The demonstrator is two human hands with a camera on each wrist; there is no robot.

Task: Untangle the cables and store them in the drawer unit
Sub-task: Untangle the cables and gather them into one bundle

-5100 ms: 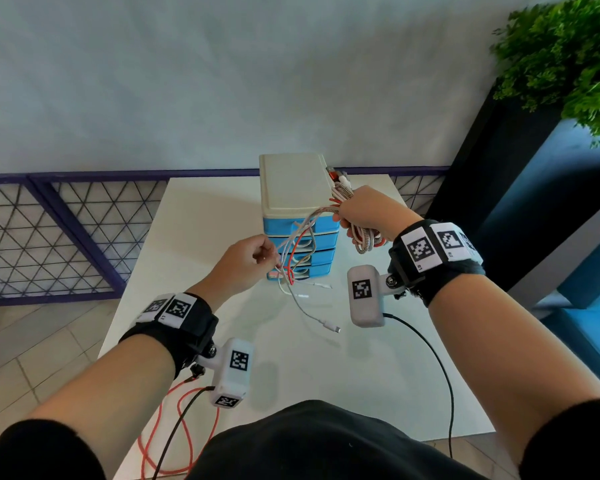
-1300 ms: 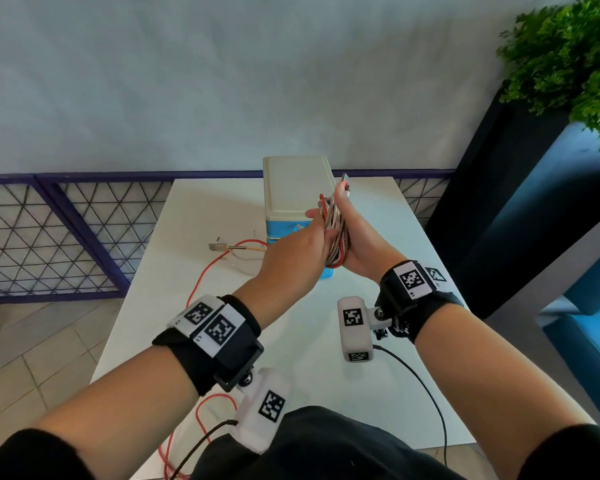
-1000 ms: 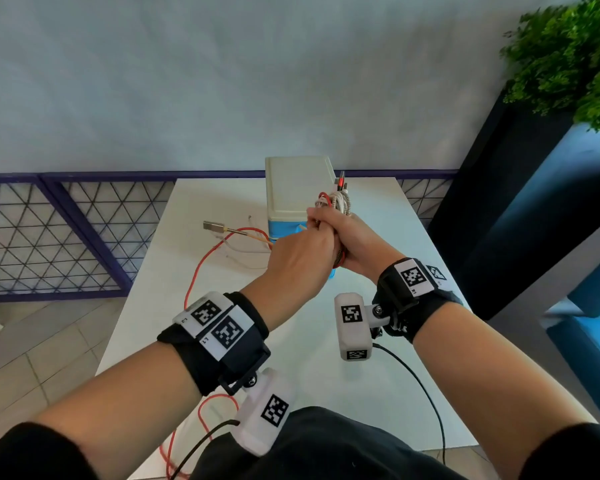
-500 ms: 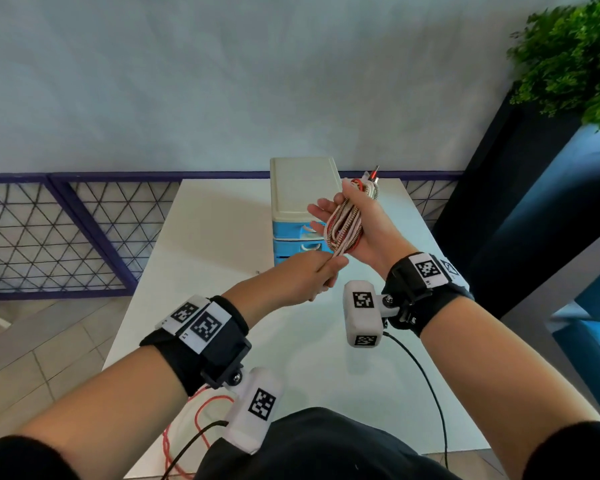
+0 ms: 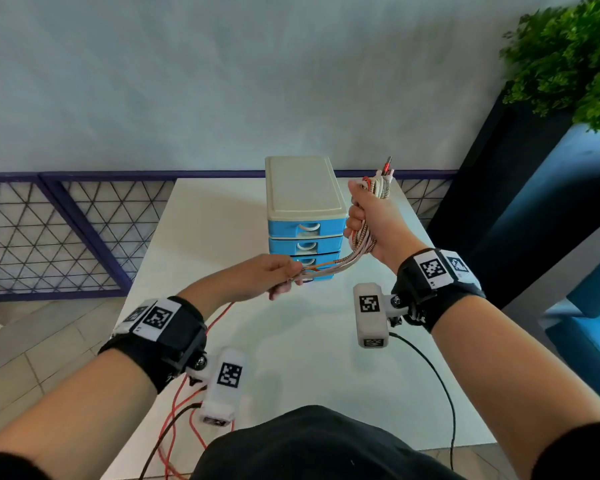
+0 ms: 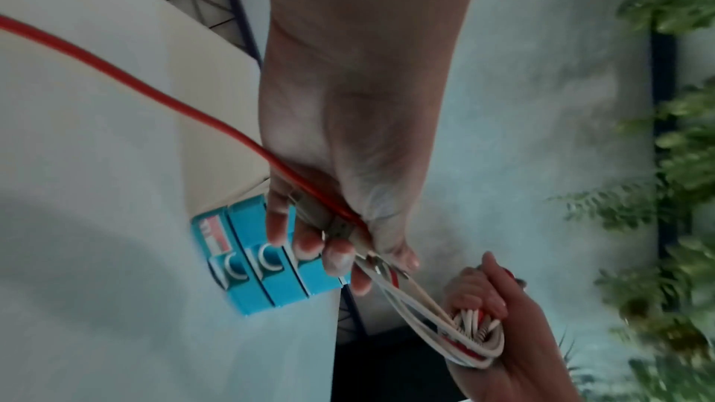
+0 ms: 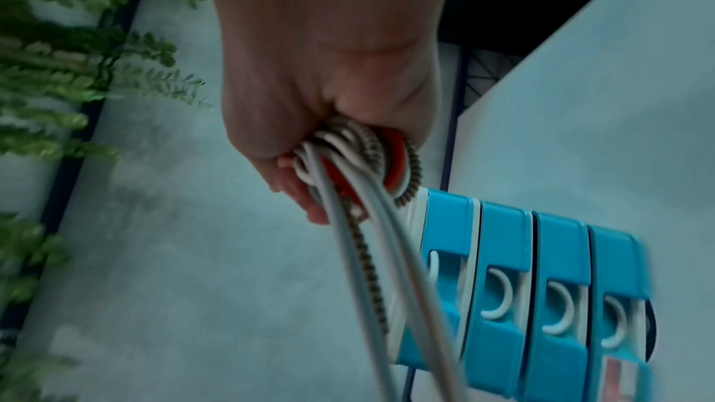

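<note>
From here I read this as mid-task, with the winding stage close to finished and the storing stage not begun. My right hand (image 5: 371, 223) has its fingers (image 6: 476, 292) clenched round the cable bundle (image 7: 360, 158), a coil of white, red and braided cables gathered in the fist; a connector end pokes out above those fingers. The loose tails (image 5: 329, 268) run down from under the fist to my left hand (image 5: 257, 278), whose fingers (image 6: 340, 256) pinch them together. A red cable (image 6: 154, 87) passes back through that left grip, under the wrist and over the near edge of the surface (image 5: 309, 358), so some length is not yet wound in. I cannot tell whether it belongs to the bundle or to the rig wiring.

The drawer unit (image 5: 305, 216) stands just past the left fingertips and just beside the right fist, on the side toward the left hand. All four blue drawers (image 7: 541, 286) look closed in the right wrist view, and no cable is inside that I can see.

What I judge is left: wrap the remaining tails onto the coil, free one hand, pull a drawer open and lay the bundle in. Whether the cables in the fist are truly separated, or only coiled together, the views do not show.
</note>
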